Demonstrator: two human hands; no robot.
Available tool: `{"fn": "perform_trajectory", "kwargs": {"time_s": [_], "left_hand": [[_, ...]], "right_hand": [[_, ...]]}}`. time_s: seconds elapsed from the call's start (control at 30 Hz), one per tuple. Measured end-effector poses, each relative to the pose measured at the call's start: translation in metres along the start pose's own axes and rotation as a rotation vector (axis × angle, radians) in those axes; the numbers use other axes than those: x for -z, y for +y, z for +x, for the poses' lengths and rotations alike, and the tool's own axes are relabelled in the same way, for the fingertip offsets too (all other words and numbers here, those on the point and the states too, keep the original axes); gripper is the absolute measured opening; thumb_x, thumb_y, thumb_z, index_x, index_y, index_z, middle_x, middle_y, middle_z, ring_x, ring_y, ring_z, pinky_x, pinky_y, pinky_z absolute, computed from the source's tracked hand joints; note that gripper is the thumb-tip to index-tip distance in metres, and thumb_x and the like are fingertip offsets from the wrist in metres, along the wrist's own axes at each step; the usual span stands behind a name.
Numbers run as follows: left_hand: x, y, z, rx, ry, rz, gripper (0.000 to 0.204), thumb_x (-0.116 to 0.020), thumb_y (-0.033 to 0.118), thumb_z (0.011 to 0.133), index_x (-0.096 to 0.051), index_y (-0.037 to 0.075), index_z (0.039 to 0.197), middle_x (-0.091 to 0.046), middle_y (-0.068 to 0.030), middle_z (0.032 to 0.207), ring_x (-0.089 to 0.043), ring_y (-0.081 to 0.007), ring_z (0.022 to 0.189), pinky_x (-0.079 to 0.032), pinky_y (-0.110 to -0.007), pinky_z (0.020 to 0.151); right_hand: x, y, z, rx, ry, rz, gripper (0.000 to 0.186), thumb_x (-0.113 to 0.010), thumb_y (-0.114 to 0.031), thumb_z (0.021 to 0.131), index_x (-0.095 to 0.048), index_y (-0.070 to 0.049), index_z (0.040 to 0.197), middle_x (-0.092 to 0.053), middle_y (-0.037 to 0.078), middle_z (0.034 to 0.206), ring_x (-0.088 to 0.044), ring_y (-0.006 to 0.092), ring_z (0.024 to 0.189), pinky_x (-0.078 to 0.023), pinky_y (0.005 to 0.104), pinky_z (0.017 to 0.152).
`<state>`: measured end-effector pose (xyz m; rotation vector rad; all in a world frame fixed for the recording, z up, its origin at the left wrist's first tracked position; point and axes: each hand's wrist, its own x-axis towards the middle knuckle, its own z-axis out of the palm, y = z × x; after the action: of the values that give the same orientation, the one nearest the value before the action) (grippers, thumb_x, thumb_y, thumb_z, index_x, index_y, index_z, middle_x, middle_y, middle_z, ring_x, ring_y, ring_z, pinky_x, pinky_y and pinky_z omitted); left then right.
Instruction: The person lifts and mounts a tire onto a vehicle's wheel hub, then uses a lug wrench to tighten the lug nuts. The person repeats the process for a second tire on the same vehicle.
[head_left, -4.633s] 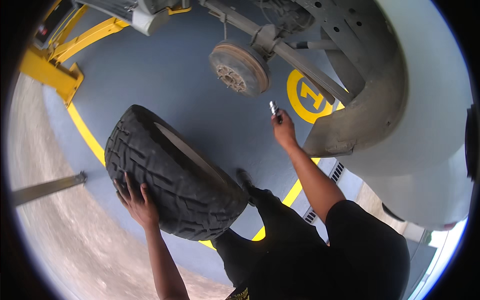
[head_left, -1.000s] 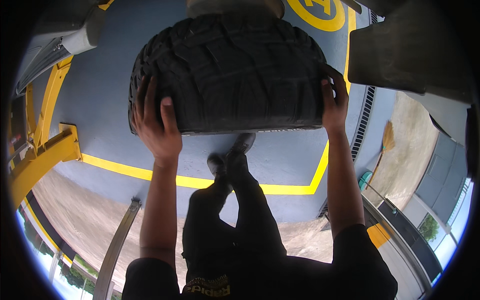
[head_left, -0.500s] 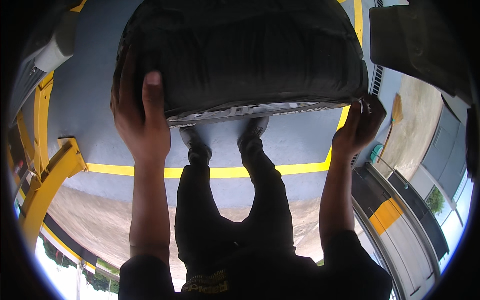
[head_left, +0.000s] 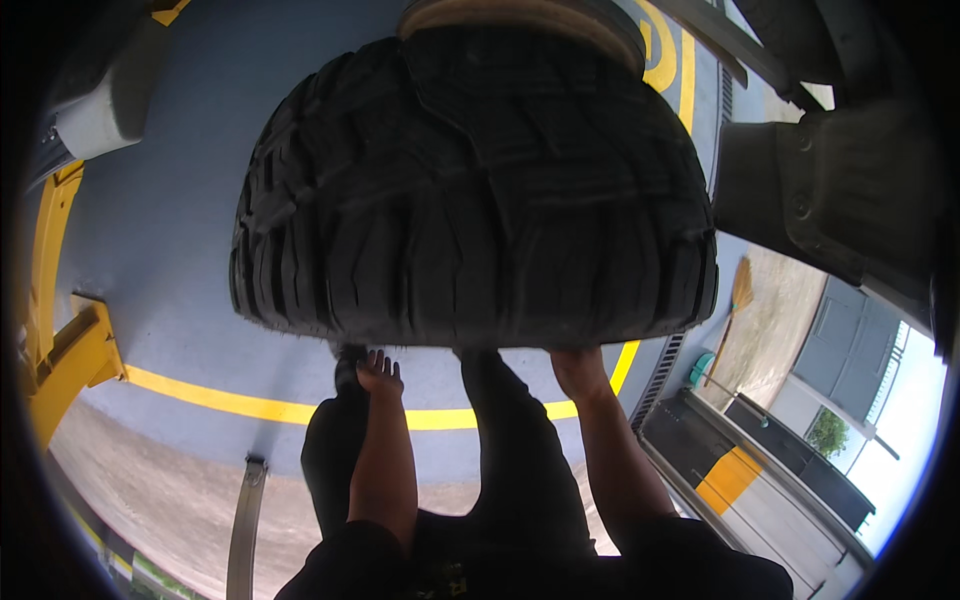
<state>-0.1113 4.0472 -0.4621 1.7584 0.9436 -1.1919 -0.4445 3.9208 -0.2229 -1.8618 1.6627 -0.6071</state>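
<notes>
A large black tyre (head_left: 470, 190) with deep tread fills the upper middle, raised in front of me. Just beyond it is the rounded edge of a brownish brake drum (head_left: 520, 18); I cannot tell whether they touch. My left hand (head_left: 381, 372) is just below the tyre's lower edge, open, fingers pointing up and apart, with no grip visible. My right hand (head_left: 576, 370) is at the tyre's underside on the right, its fingers hidden behind the rubber. My legs and shoes are partly hidden under the tyre.
A dark wheel-well liner (head_left: 820, 190) hangs at upper right. A yellow lift arm (head_left: 70, 360) is at left, a metal bar (head_left: 245, 520) at lower left. On the right are a floor drain grate (head_left: 655, 390), a straw broom (head_left: 741, 295) and a teal dustpan (head_left: 702, 370).
The tyre, earlier upright on the floor beside me, is now lifted toward the drum. My hands have moved from its sides to below it. The tool seen earlier in my right hand is not visible.
</notes>
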Motion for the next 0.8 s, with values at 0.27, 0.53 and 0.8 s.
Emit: {"fn": "perform_trajectory", "kwargs": {"time_s": [0.27, 0.53, 0.8], "left_hand": [[-0.074, -0.006, 0.043, -0.043, -0.409, -0.177, 0.059, -0.035, 0.047, 0.101, -0.047, 0.011, 0.147, -0.05, -0.0074, 0.149, -0.044, -0.029, 0.139, -0.035, -0.046, 0.115], [-0.058, 0.013, 0.039, -0.054, -0.435, -0.25, 0.058, -0.037, 0.046, 0.101, -0.049, 0.01, 0.145, -0.052, -0.0095, 0.147, -0.048, -0.0313, 0.134, -0.038, -0.047, 0.112], [-0.028, 0.049, -0.031, -0.08, -0.528, -0.317, 0.057, -0.039, 0.045, 0.1, -0.05, 0.009, 0.143, -0.054, -0.0115, 0.145, -0.053, -0.0337, 0.13, -0.042, -0.049, 0.11]], "right_hand": [[-0.016, 0.003, 0.028, -0.788, 0.065, 1.029, 0.028, -0.07, -0.01, 0.089, -0.066, -0.005, 0.116, -0.069, 0.005, 0.117, -0.065, 0.0219, 0.107, -0.05, 0.0377, 0.097], [0.05, -0.042, 0.038, -0.849, 0.074, 1.057, 0.021, -0.065, -0.018, 0.092, -0.066, -0.008, 0.111, -0.07, 0.004, 0.11, -0.065, 0.0202, 0.104, -0.047, 0.0392, 0.097], [0.167, -0.121, 0.061, -0.83, 0.164, 1.141, 0.02, -0.059, -0.026, 0.094, -0.067, -0.011, 0.105, -0.071, 0.003, 0.103, -0.064, 0.0185, 0.101, -0.044, 0.0407, 0.097]]}}
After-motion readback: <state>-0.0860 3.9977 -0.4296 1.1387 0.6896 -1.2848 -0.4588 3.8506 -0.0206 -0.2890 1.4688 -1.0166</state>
